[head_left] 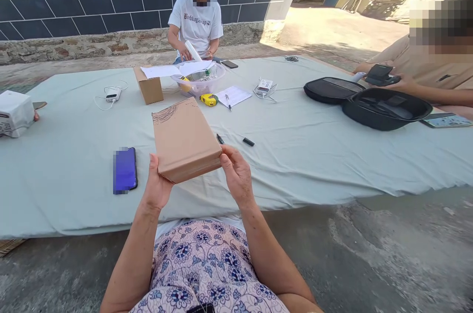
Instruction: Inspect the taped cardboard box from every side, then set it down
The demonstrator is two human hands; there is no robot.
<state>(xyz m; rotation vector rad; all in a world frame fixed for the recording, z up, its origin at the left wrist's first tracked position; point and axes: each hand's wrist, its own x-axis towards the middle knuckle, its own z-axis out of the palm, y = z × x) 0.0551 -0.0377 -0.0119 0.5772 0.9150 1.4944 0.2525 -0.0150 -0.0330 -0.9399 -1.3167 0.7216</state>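
A brown cardboard box [186,138] is held up before me over the near part of the table, tilted toward me. Black scribbled lines mark its far left corner. My left hand [158,187] grips the near left corner, thumb up along the side. On the near right corner, my right hand [237,172] is closed with the thumb in front; its other fingers are partly hidden. Just beyond that hand lies a black marker [220,139], partly behind the box. Its black cap [248,142] rests separately to the right.
Left of the box lies a phone [125,170]. Farther back are another carton [150,87], a plastic basin [203,85], a yellow tape measure [209,100] and paper with a pen [228,101]. An open black case [386,111] sits right. Two people sit around the cloth-covered table [295,165].
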